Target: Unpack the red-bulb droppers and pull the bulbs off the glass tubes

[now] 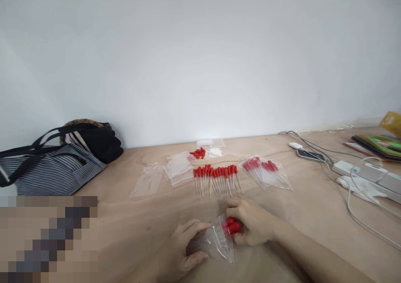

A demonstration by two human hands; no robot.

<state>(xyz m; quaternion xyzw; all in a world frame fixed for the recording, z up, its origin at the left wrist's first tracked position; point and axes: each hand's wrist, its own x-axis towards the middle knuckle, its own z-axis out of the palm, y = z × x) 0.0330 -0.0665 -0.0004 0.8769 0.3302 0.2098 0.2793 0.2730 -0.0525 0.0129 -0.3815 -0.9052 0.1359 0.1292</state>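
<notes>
Spanning left hand (187, 251) to right hand (251, 224), bag (215, 242) touches both.

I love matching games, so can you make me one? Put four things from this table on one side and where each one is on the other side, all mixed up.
Things:
1. striped bag
2. row of red-topped droppers
3. phone
4. small clear bag

Places:
A. held between the left hand and the right hand
B. far left of the table, near the wall
C. on the right, beside the white cables
D. in the middle of the table, laid side by side

Right pairs: 1-B, 2-D, 3-C, 4-A
</notes>
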